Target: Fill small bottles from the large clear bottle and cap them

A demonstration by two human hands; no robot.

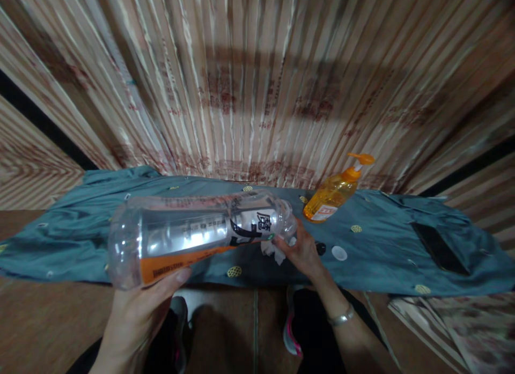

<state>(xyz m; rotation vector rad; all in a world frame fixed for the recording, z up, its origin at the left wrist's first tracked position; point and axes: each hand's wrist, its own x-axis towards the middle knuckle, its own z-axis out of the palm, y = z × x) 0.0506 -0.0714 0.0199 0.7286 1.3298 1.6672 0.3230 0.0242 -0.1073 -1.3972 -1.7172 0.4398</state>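
A large clear plastic bottle point(201, 229) with an orange and silver label lies on its side in the air over the cloth. Its wide base points left, its narrow neck right. My left hand point(140, 307) grips the underside near the base, thumb along the label. Around the neck, my right hand point(303, 249) has its fingers closed; the bottle partly hides them. A crumpled white tissue point(274, 251) shows just below the neck beside my right fingers; whether they hold it I cannot tell. No liquid is visible in the bottle.
A teal cloth point(362, 256) covers the narrow table. On it stand an amber pump bottle point(332, 194), a small black object point(321, 248), a white disc point(339, 253) and a dark phone point(438, 248) at the right. A pleated curtain point(257, 95) rises behind.
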